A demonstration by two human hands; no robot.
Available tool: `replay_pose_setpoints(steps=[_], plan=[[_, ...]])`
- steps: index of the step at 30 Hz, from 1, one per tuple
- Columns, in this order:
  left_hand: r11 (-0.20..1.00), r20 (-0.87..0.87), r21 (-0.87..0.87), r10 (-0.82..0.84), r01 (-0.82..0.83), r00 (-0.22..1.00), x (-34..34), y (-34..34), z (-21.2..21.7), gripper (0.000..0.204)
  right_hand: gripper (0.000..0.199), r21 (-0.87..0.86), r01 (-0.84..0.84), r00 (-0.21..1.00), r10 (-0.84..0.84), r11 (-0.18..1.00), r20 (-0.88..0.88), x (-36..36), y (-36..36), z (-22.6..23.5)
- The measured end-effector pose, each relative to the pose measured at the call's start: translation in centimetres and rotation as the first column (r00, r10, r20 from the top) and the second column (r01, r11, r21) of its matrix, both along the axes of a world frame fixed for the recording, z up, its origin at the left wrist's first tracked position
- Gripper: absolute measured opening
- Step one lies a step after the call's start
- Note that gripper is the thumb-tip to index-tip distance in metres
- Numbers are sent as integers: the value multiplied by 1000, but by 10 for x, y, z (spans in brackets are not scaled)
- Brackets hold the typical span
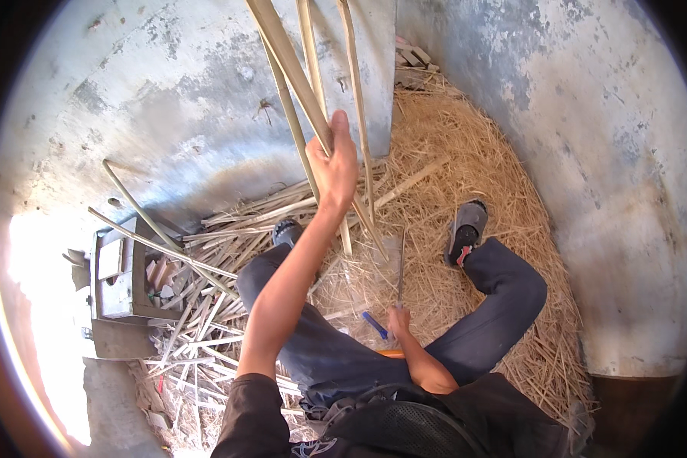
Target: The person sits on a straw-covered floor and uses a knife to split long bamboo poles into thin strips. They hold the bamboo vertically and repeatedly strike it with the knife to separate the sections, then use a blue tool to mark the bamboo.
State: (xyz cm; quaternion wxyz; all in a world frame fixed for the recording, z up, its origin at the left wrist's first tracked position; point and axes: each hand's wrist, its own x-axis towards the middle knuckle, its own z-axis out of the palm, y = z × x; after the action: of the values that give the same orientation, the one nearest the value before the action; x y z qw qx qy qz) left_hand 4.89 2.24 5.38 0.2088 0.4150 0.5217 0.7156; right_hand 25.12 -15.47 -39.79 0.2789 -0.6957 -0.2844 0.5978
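My left hand [334, 166] is raised in front of the wall, its fingers closed round a long flat bamboo strip [291, 65]. The strip slants from the top of the view down toward the floor. Low between my knees, my right hand [398, 320] grips a knife [401, 263], seen nearly edge-on, its long narrow blade pointing away from me. Just left of that hand lies a blue piece [375, 325], too small to name. An orange thing [391, 353] shows partly beside my right forearm. More bamboo strips [354, 72] lean upright against the wall near my left hand.
Pale shavings [466, 145] cover the floor between the curved grey walls [580, 153]. Cut strips [206, 343] lie heaped at the left, beside an open metal box [118, 278] holding scraps. My bent legs [488, 317] frame the working spot. Bright light enters at far left.
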Motion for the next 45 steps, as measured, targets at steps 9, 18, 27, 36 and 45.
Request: replay_pose_setpoints(steps=[9,18,27,36,45], plan=[[991,115,57,-125,119,986,0,-9,7,50,18,-95,-199,980,200,975,-2,0,1,13],[992,127,85,-106,96,986,-2,-10,5,47,22,54,-225,963,213,973,165,3,-4,0],[993,142,76,-105,94,984,-6,-11,2,47,22,138,-107,993,98,985,69,-3,0,28],[994,100,74,-89,82,991,-8,-9,3,46,24,349,-142,962,45,926,270,-11,6,16],[999,67,38,-42,39,997,2,-15,2,46,32,115,-145,960,112,983,257,-8,-3,10]])
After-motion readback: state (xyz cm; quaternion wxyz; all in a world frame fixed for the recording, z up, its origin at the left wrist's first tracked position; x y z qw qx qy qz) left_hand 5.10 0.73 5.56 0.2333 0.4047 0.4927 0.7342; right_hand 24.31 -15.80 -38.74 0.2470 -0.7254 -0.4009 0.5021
